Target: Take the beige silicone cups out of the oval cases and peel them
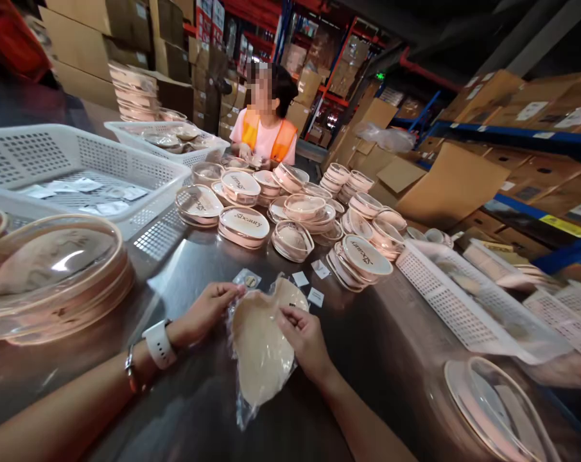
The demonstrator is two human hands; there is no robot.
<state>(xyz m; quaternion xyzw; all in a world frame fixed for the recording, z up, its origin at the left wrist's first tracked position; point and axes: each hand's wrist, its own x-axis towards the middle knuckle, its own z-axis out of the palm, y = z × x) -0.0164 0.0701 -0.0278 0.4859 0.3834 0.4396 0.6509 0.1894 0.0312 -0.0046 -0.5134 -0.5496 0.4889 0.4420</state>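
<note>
A beige stick-on bra (259,340), its two cups joined with a small dark clasp, lies in a crinkled clear plastic bag (246,410) on the metal table. My left hand (217,300) is closed in a pinch at the bag's upper left edge. Beside those fingertips rests a small clear packet (248,278) with a round piece inside. My right hand (303,333) pinches the bag over the right cup, near the clasp; its fingertips are partly hidden. Several small white cards (316,296) lie just beyond the bag.
Oval pink cases (244,226) with clear lids stand in stacks ahead, with larger ones (54,276) at left. White perforated baskets (165,168) flank the table (198,410); another basket (477,308) is at right. A person in an orange vest (281,138) sits opposite. Cartons fill shelves behind.
</note>
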